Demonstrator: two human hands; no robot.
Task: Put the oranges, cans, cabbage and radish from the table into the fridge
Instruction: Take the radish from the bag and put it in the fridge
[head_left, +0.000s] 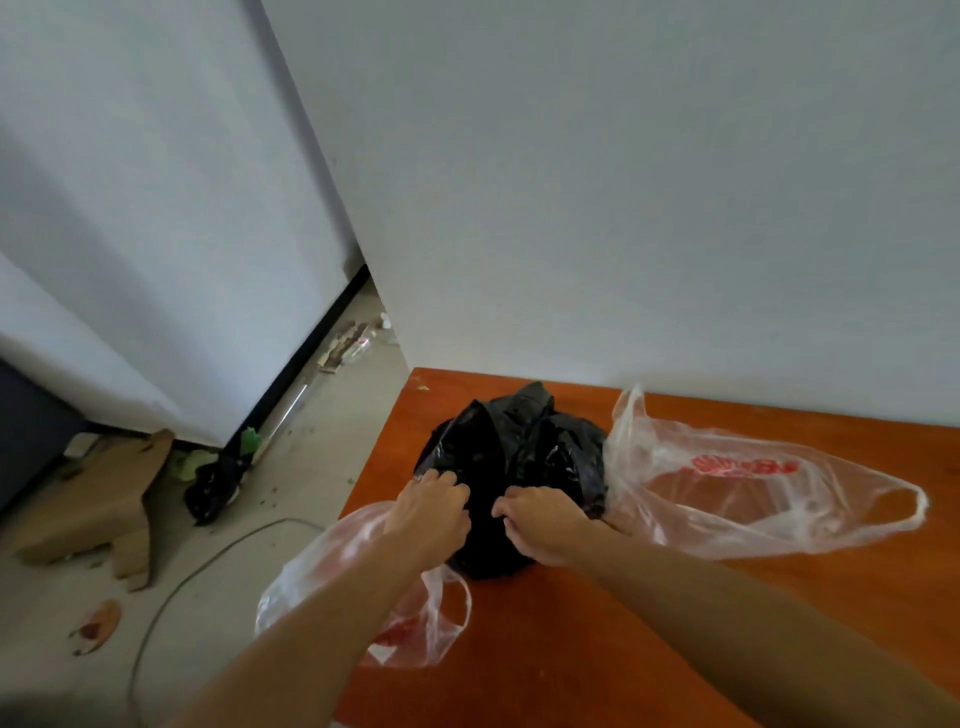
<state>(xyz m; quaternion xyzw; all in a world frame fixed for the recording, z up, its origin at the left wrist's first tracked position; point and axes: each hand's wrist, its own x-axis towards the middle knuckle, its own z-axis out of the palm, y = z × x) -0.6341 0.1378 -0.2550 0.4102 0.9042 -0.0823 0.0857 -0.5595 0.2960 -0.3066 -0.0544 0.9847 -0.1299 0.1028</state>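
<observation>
Head view: black bag, glossy plastic, bunched and knotted-looking at top, is seated on orange-brown table near its far-left corner, close to the wall. Contents of bag are hidden; no produce or cans can be made out through it. L hand is set on near-left side of bag, fingers curled, plastic pinched. R hand is set on near-centre of bag, fingers likewise curled and plastic gripped. Hands are just apart, both forearms reaching in from bottom of frame. Clear bag w/ red print is lying flat on table to the R, touching black bag, its handle loop pointed R. Second clear bag is draped over L table edge, under L forearm. Off the table, to the L: tall pale-grey unit w/ black base strip, standing on floor. Beside its base: cardboard piece, small black bag w/ green leaves, thin cable curving across concrete floor.
</observation>
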